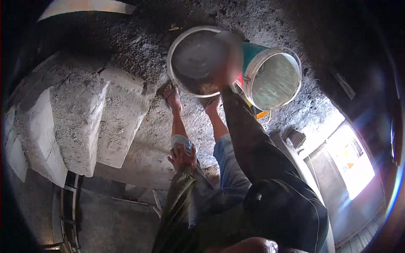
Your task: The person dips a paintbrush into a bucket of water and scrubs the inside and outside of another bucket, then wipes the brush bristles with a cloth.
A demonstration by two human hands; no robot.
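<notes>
My left hand (183, 158) rests on my left knee, over the rolled denim leg, with its fingers apart and nothing in it. My right hand (228, 61) reaches forward in a dark sleeve to the right side of a round basin (171, 60). Blur covers this hand, hiding its fingers and whatever they may hold. The basin has a pale rim and a dark, stained inside. Right beside it is a green bucket (255, 52) with a pale, stained rim. Its mouth faces me, showing a whitish-green inside; whether it leans I cannot tell. Something red (239, 79) shows by my right wrist.
My sandalled feet stand by the basin on rough ground (196, 123). Concrete steps (76, 120) rise at left, near a wooden ladder (69, 212). A yellow-orange item (262, 114) lies below the bucket. At right are a grey container (296, 138) and a bright opening (351, 164).
</notes>
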